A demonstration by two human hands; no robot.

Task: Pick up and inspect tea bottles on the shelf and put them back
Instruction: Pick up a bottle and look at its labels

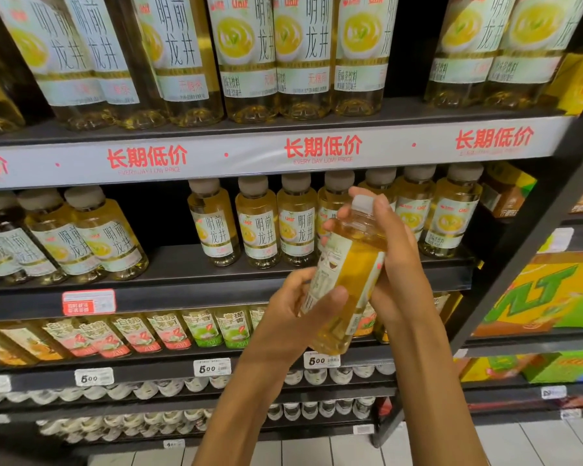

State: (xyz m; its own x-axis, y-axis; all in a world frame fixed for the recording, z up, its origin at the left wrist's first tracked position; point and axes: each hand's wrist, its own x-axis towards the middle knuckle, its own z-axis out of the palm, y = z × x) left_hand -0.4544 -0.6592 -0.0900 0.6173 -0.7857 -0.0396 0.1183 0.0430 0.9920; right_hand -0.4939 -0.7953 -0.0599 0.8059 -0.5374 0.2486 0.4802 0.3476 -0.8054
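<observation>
We hold one tea bottle (349, 274) in front of the middle shelf (216, 290), tilted with its white cap toward the shelf and its printed back panel facing us. Both hands are clamped on it: the left hand (303, 317) wraps the lower body with the thumb across the label, and the right hand (394, 260) cups the upper part, fingers curled round the neck by the cap.

We judge the risks as follows. The bottle looks smooth and full, so a loosened grip while we turn it could let it slip to the tiled floor (519, 445). When we put it back, the row of bottles (297, 223) behind it stands tightly packed; pushing in at an angle could knock a neighbour over or shove it backward. We could also set it in the wrong place, since a gap shows in the row left of that group.

As for writing, the shelf strip (323, 149) above reads "长期低价" in red, with "EVERY DAY LOW PRICE" beneath. The shelved bottles carry the red "Unif" logo and "明前龙井" in black. The larger bottles (303, 55) on the shelf above add "无糖茶". White price tags (212, 367) on a lower shelf show "500". The small print on the bottle we hold is too fine to read.
</observation>
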